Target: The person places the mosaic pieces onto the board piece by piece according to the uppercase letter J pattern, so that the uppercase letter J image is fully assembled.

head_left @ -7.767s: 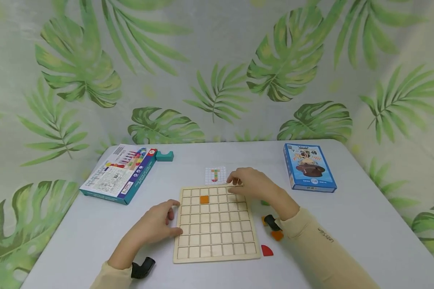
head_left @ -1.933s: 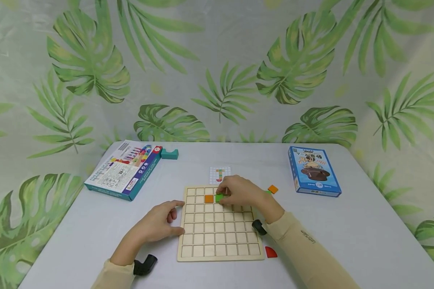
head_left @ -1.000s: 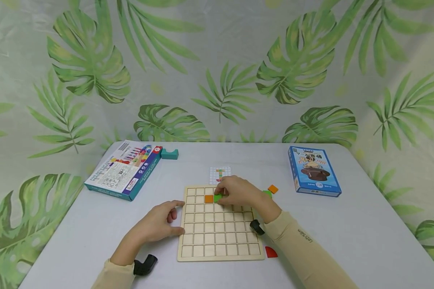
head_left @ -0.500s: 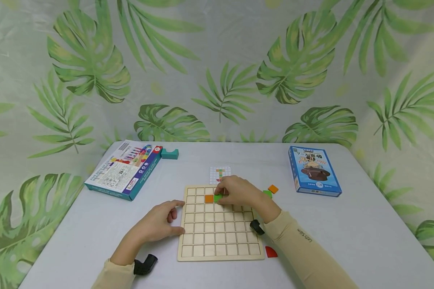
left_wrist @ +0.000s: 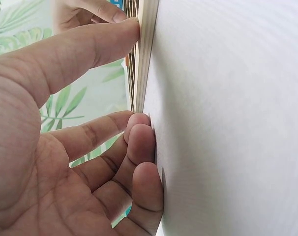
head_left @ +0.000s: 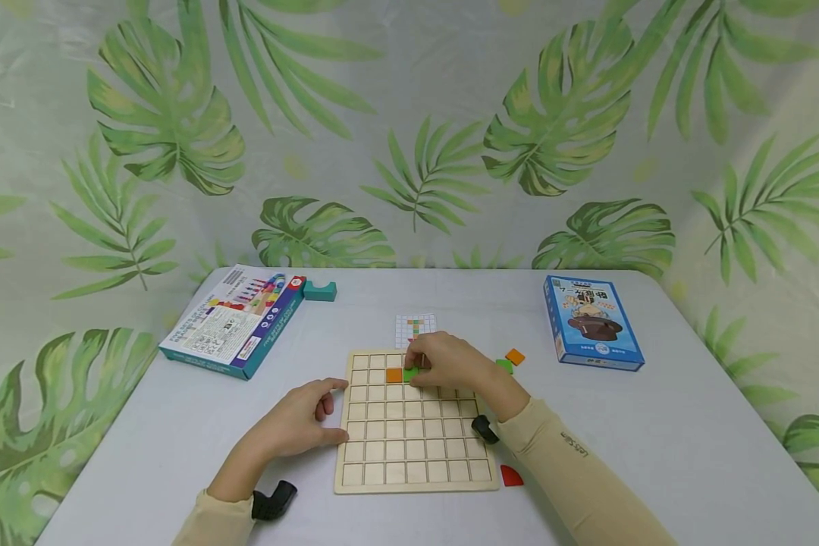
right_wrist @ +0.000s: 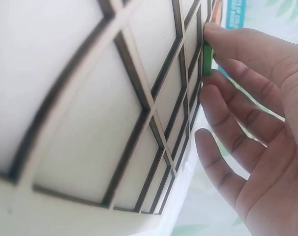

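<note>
A light wooden grid board [head_left: 405,430] lies on the table between my hands. In one of its upper cells sits an orange square tile [head_left: 394,375]. Just to the right of it, my right hand [head_left: 450,364] pinches a green square tile [head_left: 409,374] between thumb and fingers; the right wrist view shows that green tile [right_wrist: 207,59] edge-on, against the grid. The fingers partly cover it in the head view. My left hand [head_left: 293,421] touches the board's left edge with thumb and index tips, the other fingers loosely bent beside the board's edge [left_wrist: 145,54].
Behind the board lies a printed pattern card [head_left: 415,327]. Right of the board are a loose orange tile [head_left: 515,356], a green tile [head_left: 505,366] and a red quarter-circle [head_left: 511,475]. Boxes stand at left [head_left: 235,322] and right [head_left: 592,322], with a teal block [head_left: 321,291].
Since the oldest frame, my right hand has brought a green tile onto the board, and loose tiles at right lie differently. Lately it shifted slightly left toward the orange tile. My left hand stays put.
</note>
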The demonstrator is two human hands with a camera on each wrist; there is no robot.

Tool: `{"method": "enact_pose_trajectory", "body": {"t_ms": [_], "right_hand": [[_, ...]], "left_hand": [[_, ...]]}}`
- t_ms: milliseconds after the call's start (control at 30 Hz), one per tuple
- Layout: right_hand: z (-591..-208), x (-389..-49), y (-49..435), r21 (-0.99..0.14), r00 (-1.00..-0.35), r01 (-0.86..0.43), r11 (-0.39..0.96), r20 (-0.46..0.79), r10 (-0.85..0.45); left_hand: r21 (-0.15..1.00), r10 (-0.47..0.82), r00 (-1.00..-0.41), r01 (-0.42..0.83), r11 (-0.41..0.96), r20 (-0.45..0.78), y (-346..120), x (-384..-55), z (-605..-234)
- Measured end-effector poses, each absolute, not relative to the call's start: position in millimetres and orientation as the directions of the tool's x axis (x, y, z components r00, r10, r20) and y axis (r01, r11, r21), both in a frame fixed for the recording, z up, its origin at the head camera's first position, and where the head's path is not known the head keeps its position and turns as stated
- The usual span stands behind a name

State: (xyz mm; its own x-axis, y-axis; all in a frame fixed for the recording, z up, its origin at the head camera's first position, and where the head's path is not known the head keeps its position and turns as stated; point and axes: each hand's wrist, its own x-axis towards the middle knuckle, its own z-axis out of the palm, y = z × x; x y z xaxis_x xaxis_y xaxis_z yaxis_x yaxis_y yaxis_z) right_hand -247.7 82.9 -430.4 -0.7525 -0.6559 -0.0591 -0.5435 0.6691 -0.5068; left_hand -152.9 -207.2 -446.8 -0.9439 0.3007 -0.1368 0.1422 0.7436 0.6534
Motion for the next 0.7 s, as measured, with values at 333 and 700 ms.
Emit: {"method": "enact_pose_trajectory", "body": {"t_ms": [333,700], "right_hand": [[-431,-246,84,-0.507,-0.752,-0.547,0.666,-0.053,-0.657],[-430,-244,96,-0.494,-0.758,-0.554,0.67,-0.032,-0.651]], "left_hand": [[0.655,0.299,-0.944,0.138,0.743,-0.139,-207,-153,-447],[0.659,0.303,-0.943,0.143,0.739,-0.136,-208,-153,-448]]}}
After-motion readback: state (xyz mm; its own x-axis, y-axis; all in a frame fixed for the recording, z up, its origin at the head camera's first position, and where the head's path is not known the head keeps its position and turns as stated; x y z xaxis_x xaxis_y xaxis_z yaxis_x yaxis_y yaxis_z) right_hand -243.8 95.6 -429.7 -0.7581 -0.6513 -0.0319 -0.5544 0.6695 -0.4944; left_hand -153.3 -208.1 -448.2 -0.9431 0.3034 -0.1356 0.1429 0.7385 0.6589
